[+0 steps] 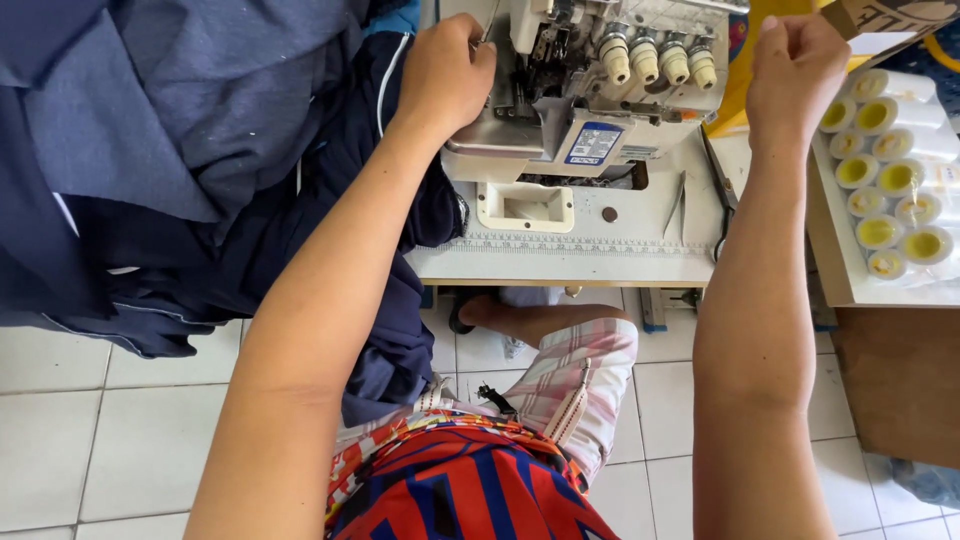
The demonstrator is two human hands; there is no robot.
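left grip (447,75) beside sewing machine (600,90)

A pack of white thread spools (893,175) with yellow cores lies right of the white work table (560,262), on a separate white surface. A brown cardboard box (900,380) stands below the spools. White floor tiles (100,430) extend beneath the table. A pair of scissors (722,195) lies at the table's right edge.

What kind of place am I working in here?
Probably a small sewing or garment workshop: an industrial overlock sewing machine on a white table, a heap of dark blue fabric beside it, and white thread spools packed at the right. The left hand is at the machine.
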